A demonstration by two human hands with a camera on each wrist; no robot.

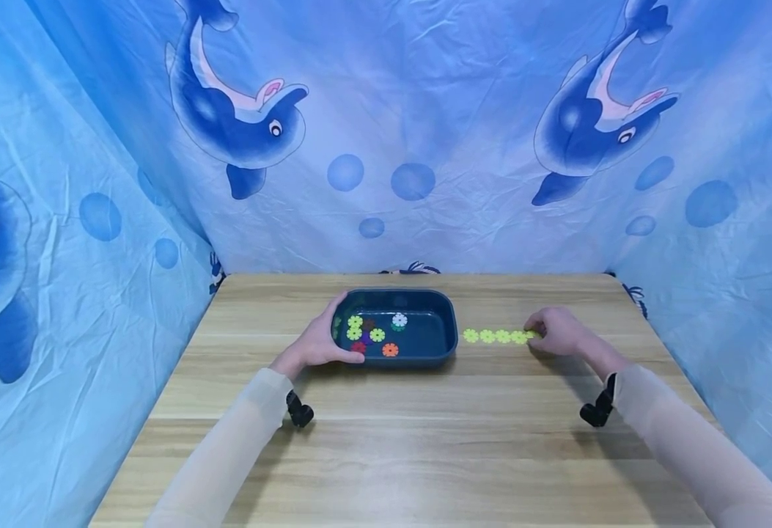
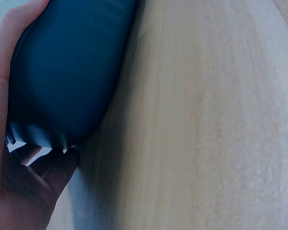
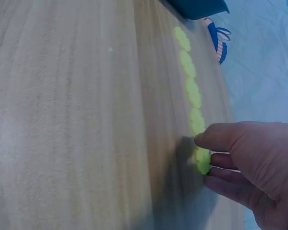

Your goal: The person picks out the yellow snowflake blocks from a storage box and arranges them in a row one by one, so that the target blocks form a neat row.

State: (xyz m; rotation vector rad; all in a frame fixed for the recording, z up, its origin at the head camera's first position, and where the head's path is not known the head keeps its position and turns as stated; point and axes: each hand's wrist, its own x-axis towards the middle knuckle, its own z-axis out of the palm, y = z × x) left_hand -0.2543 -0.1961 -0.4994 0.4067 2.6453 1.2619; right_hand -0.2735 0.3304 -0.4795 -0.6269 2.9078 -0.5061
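A dark blue plastic bin (image 1: 428, 334) sits near the back middle of the table. My left hand (image 1: 320, 339) holds its left end, thumb along the front wall and fingers round the end, as the left wrist view also shows. To the bin's right runs a straight row of yellow-green flower-shaped discs (image 1: 487, 336), lying flat on the wood. At the row's right end my right hand (image 1: 559, 332) pinches the last yellow-green disc (image 3: 202, 162) between thumb and fingers, low at the table. That disc touches or nearly touches its neighbour.
Loose flower discs lie in the bin: several yellow-green, an orange one (image 1: 390, 350), a white one (image 1: 399, 320), a red one (image 1: 358, 347) and darker ones. The wooden table (image 1: 412, 440) stretches towards me. Blue dolphin-print cloth (image 1: 412, 103) hangs behind and at both sides.
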